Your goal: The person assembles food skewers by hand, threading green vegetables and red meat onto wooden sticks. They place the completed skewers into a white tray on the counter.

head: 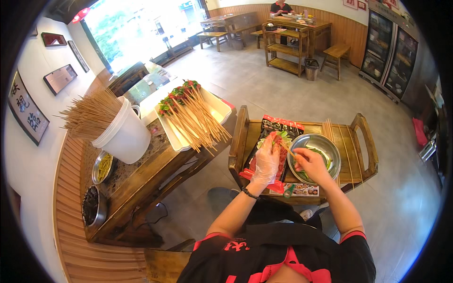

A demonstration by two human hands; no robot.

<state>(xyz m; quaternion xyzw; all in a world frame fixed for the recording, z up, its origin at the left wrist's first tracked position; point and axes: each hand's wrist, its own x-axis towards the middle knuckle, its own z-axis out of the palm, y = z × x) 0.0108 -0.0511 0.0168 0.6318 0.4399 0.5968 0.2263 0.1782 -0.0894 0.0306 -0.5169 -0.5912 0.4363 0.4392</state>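
Observation:
My left hand (266, 163), in a clear plastic glove, pinches a slice of red meat with a green leaf (279, 137). My right hand (312, 165) is bare and grips a wooden skewer (288, 150), whose far end meets the meat. Beneath my left hand lies an opened black and red plastic package (282, 123) with red meat slices (283, 161). A steel bowl (335, 149) of green vegetable pieces stands under my right hand. Loose skewers (346, 148) lie right of the bowl on a wooden cart top (311, 126). Green-handled scissors (289, 191) rest at its near edge.
On the left table (141, 184), a white tray (222, 110) holds several filled skewers (198, 120) beside a white bucket (129, 138) of bare skewers. Two metal bowls (102, 166) (101, 208) stand nearer. Across the room, a person (281, 9) sits behind a wooden shelf cart (286, 49).

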